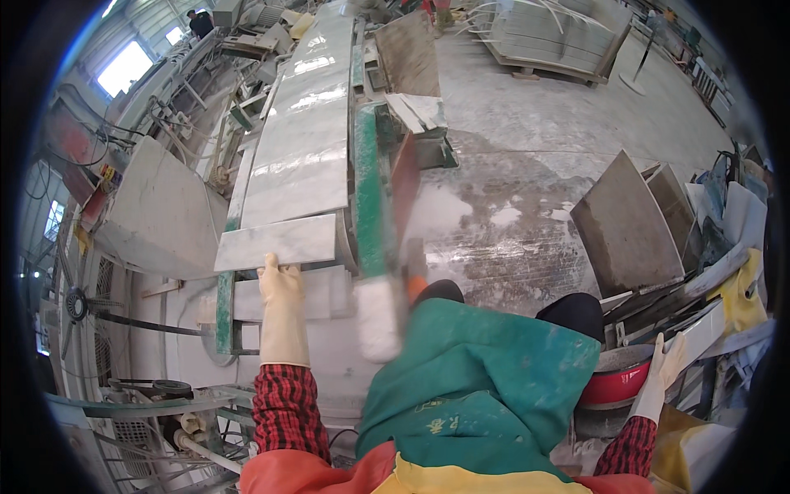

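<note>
My left hand (281, 288), in a cream rubber glove, grips the near edge of a white marble strip (278, 241). That strip lies crosswise at the near end of a line of wet, glossy stone slabs (300, 123). Out to the right, my right hand (665, 370), gloved the same way, is closed around the near end of a narrow white stone strip (704, 333). This strip slants over a heap of stone offcuts (698, 284). Just below the right hand stands a round red container (613, 387).
A green machine rail (369, 189) runs along the slabs' right side. Large stone sheets (160, 210) lean at the left, and brown-grey boards (629, 226) at the right. The floor (502, 239) is wet. A stacked pallet (553, 37) and a distant person (200, 23) are farther back.
</note>
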Demonstrator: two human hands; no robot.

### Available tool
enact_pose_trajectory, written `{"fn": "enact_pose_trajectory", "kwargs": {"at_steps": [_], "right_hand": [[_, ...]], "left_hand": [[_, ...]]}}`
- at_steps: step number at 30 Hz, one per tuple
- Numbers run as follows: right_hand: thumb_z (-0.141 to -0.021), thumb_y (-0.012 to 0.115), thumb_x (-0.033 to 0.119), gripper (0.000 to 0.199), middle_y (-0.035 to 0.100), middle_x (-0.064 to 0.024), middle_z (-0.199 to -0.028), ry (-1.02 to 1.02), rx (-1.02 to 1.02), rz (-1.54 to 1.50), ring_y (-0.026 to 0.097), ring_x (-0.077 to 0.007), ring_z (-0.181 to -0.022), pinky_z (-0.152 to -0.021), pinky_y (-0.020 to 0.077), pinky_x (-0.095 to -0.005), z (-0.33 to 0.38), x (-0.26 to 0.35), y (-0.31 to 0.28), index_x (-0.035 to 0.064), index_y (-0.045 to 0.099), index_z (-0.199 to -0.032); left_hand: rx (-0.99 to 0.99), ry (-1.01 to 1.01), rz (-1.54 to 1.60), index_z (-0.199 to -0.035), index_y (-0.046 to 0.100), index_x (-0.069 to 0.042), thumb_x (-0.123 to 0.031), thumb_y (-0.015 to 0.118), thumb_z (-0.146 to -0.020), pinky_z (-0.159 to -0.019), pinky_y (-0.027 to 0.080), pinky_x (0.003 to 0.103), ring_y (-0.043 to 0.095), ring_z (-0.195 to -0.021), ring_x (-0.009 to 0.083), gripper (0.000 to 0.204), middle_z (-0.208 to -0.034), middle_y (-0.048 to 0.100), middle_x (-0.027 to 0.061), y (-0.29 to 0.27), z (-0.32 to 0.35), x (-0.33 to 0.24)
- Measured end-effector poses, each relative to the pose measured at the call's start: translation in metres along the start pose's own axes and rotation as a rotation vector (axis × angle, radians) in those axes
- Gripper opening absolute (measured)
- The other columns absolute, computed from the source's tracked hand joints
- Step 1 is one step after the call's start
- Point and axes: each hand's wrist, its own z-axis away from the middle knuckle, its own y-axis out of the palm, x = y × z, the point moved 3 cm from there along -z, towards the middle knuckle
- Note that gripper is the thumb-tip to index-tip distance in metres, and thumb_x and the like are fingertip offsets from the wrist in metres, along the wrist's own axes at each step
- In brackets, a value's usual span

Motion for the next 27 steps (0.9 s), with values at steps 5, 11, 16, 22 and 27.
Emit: {"fn": "enact_pose_trajectory", "kwargs": {"at_steps": [5, 11, 16, 22, 27], "right_hand": [[-0.090, 0.062, 0.039, 0.062, 0.045, -0.0177, -0.143, -0.004, 0.031, -0.016, 0.040, -0.0351, -0.132, -0.111, 0.0312, -0.0428, 0.004, -0.001, -0.006, 0.0048, 0.045, -0.139], [-0.088, 0.066, 0.034, 0.061, 0.048, -0.0181, -0.141, -0.016, 0.008, -0.062, 0.042, -0.0349, -0.131, -0.110, 0.0320, -0.0425, 0.008, 0.003, -0.006, 0.0037, 0.047, -0.137], [-0.087, 0.068, 0.029, 0.058, 0.051, -0.0178, -0.138, -0.012, -0.029, -0.120, 0.046, -0.0346, -0.128, -0.109, 0.0345, -0.0423, 0.017, 0.011, -0.012, 0.0029, 0.050, -0.135], [-0.088, 0.068, 0.030, 0.057, 0.052, -0.0173, -0.138, -0.008, -0.022, -0.097, 0.046, -0.0339, -0.128, -0.108, 0.0355, -0.0408, 0.024, 0.022, -0.023, 0.0035, 0.051, -0.134], [-0.085, 0.068, 0.049, 0.068, 0.051, -0.0178, -0.139, 0.114, 0.061, -0.196, 0.046, -0.0340, -0.129, -0.109, 0.0344, -0.0406, 0.018, 0.018, -0.027, 0.0051, 0.053, -0.134]], "left_hand": [[-0.011, -0.083, -0.012, -0.111, 0.049, -0.015, -0.005, 0.054, -0.093, -0.093, 0.052, 0.046, 0.055, -0.115, 0.0269, 0.022, -0.124, 0.055, 0.0072, -0.006, -0.013, 0.026], [0.069, -0.045, 0.153, -0.113, 0.052, -0.012, -0.001, 0.053, -0.092, -0.095, 0.052, 0.048, 0.054, -0.117, 0.0271, 0.023, -0.123, 0.056, 0.0086, -0.007, -0.031, 0.049], [0.072, -0.045, 0.103, -0.122, 0.048, -0.010, -0.008, 0.050, -0.097, -0.100, 0.050, 0.046, 0.053, -0.120, 0.0296, 0.025, -0.129, 0.053, 0.0110, -0.011, -0.039, 0.050], [0.106, -0.041, 0.082, -0.127, 0.045, -0.010, -0.013, 0.049, -0.100, -0.104, 0.048, 0.046, 0.052, -0.122, 0.0306, 0.027, -0.132, 0.052, 0.0115, -0.011, -0.042, 0.051], [0.033, -0.030, -0.055, -0.126, 0.044, -0.006, -0.013, 0.050, -0.099, -0.100, 0.051, 0.046, 0.055, -0.118, 0.0304, 0.029, -0.129, 0.053, 0.0133, 0.008, -0.024, 0.049]]}}
